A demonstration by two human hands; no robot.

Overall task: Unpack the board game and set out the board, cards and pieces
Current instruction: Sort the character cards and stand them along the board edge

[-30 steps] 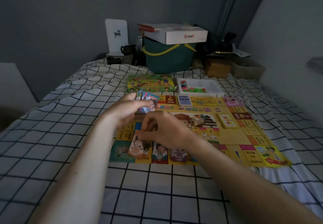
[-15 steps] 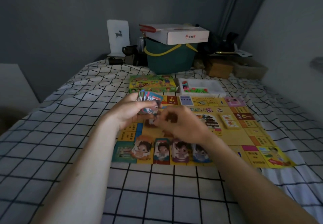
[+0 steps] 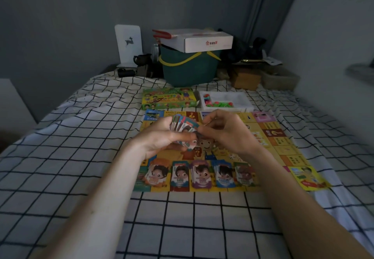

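Observation:
A yellow game board (image 3: 287,153) lies flat on the checked bed sheet. My left hand (image 3: 162,137) grips a fanned stack of cards (image 3: 183,124) above the board's middle. My right hand (image 3: 226,131) is beside it, fingers curled and pinching the top card of that stack. Along the board's near edge lie several piles of character cards (image 3: 200,174) in a row. The colourful game box (image 3: 169,98) sits beyond the board at the left, and a white tray (image 3: 242,99) with green and red pieces sits to its right.
A checked sheet (image 3: 182,218) covers the bed. At the bed's far end stand a green bin (image 3: 188,70) topped by a white carton (image 3: 206,41), a white stand (image 3: 128,44), dark small items and brown boxes (image 3: 245,78). A wall runs along the right.
My right hand has risen from the near row of card piles back to the stack in my left hand. One more pile now lies in that row. Both hands sit slightly farther over the board.

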